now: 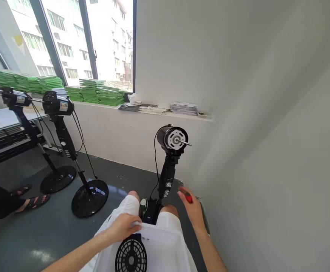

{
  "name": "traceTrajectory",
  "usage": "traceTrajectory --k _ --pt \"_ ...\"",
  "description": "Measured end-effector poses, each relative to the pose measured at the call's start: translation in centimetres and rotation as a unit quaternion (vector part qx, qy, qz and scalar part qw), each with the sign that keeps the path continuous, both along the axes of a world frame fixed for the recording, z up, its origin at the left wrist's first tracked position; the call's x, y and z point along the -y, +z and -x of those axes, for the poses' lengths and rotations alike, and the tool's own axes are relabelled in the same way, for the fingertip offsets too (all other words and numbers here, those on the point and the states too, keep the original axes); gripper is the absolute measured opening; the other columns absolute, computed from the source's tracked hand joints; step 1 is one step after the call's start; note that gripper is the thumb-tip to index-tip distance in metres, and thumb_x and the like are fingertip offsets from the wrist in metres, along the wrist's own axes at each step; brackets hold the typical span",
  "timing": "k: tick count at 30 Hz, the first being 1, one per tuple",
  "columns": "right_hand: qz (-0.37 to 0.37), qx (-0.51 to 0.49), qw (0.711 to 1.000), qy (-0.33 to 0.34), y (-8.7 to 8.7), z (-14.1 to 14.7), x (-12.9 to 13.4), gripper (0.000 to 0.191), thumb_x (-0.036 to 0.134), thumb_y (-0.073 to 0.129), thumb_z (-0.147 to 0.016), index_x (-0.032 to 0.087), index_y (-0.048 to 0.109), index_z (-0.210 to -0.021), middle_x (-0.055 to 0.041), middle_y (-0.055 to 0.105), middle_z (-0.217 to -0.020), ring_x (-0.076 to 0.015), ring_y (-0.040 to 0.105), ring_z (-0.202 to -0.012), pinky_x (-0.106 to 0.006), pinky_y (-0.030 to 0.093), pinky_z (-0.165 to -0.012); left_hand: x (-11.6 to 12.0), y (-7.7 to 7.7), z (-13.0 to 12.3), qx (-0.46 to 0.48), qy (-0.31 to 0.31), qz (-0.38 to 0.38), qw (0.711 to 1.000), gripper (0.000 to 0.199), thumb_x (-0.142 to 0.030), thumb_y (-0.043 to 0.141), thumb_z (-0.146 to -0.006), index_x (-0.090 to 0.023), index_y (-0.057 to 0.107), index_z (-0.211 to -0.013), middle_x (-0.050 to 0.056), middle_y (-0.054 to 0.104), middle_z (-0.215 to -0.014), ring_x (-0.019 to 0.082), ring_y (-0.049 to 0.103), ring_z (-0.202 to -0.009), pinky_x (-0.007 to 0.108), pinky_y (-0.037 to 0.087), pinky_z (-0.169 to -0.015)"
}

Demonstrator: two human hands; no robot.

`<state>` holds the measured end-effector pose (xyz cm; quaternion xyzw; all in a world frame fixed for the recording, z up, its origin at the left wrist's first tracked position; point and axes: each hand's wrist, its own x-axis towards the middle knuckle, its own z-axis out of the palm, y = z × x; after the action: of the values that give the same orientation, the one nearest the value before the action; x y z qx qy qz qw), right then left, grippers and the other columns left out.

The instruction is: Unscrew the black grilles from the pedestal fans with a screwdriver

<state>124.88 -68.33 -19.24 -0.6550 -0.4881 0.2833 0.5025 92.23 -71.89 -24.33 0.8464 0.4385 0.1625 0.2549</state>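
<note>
My left hand (127,227) is closed over the far rim of a white plastic tray (169,247) resting on my lap. Inside the tray lies a round black slotted cover (131,253), and small dark pieces (145,238) sit near the rim. My right hand (192,206) is off to the right, its fingers curled around a red-and-black tool handle (188,198); the rest of the tool is hidden or too small to tell. Between my knees stands a black pedestal fan (167,175), with its bare motor (176,139) and metal shaft facing me, apart from both hands.
Two more bladeless fans (59,105) (16,99) stand to the left on round bases. A person's sandalled foot (36,202) is beyond them. Green stacks (102,94) and papers (184,108) line the windowsill. A bare wall (267,151) rises close on my right.
</note>
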Motion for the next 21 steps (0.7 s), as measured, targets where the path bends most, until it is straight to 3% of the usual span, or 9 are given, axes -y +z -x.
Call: traceTrajectory --k 2,4,7,9,12,21 --pt "-0.013 -0.015 0.999 0.029 1.3 -0.1 -4.2 0.069 0.067 0.075 -0.07 0.027 0.069 -0.126 -0.0068 0.074 -0.123 -0.0267 0.067 -0.118 -0.04 0.048 -0.108 -0.3 -1.5 -1.0 0.0 0.017 0.014 1.0 0.024 -0.02 0.062 -0.088 -0.031 0.073 -0.106 0.0 0.081 -0.101 0.021 0.076 -0.093 0.029 0.056 -0.084" --pt "-0.015 -0.029 0.999 0.04 2.0 -0.1 -7.6 0.081 0.062 0.083 -0.06 0.025 0.066 -0.13 -0.0077 0.074 -0.12 -0.0277 0.067 -0.116 -0.04 0.052 -0.102 -0.6 -2.8 -1.9 0.004 0.018 0.012 1.0 0.024 -0.022 0.064 -0.085 -0.033 0.072 -0.104 0.001 0.081 -0.098 0.023 0.077 -0.09 0.031 0.058 -0.083" --pt "0.015 -0.053 0.997 0.055 2.2 0.0 -10.5 0.085 0.057 0.087 -0.055 0.019 0.065 -0.127 -0.0044 0.073 -0.087 -0.0227 0.067 -0.077 -0.034 0.055 -0.065 -1.1 -4.2 -2.6 0.03 -0.001 0.012 0.999 0.024 -0.027 0.063 -0.084 -0.036 0.072 -0.104 0.002 0.081 -0.097 0.025 0.078 -0.089 0.034 0.06 -0.082" --pt "0.047 -0.067 0.994 0.078 2.0 0.1 -11.4 0.082 0.059 0.085 -0.058 0.016 0.063 -0.125 0.004 0.058 -0.062 -0.0151 0.05 -0.052 -0.028 0.041 -0.045 -1.6 -4.7 -2.6 0.033 0.001 0.023 0.999 0.024 -0.029 0.062 -0.084 -0.036 0.072 -0.105 0.004 0.082 -0.098 0.028 0.078 -0.092 0.038 0.061 -0.083" --pt "0.076 -0.074 0.989 0.1 1.7 0.4 -12.1 0.079 0.061 0.084 -0.059 0.017 0.062 -0.12 0.0099 0.041 -0.054 -0.0103 0.035 -0.044 -0.026 0.029 -0.04 -2.2 -5.0 -2.1 0.022 0.015 0.044 0.999 0.025 -0.032 0.064 -0.084 -0.036 0.072 -0.108 0.005 0.081 -0.101 0.03 0.078 -0.095 0.042 0.062 -0.086" --pt "0.046 -0.02 0.998 0.03 1.2 0.6 -11.6 0.053 0.06 0.08 -0.054 0.021 0.066 -0.086 0.0054 0.045 -0.046 -0.0125 0.037 -0.04 -0.029 0.031 -0.038 -2.9 -5.2 -2.1 0.046 0.006 0.062 0.997 0.027 -0.035 0.064 -0.085 -0.039 0.072 -0.111 0.005 0.081 -0.11 0.03 0.077 -0.104 0.042 0.06 -0.095"
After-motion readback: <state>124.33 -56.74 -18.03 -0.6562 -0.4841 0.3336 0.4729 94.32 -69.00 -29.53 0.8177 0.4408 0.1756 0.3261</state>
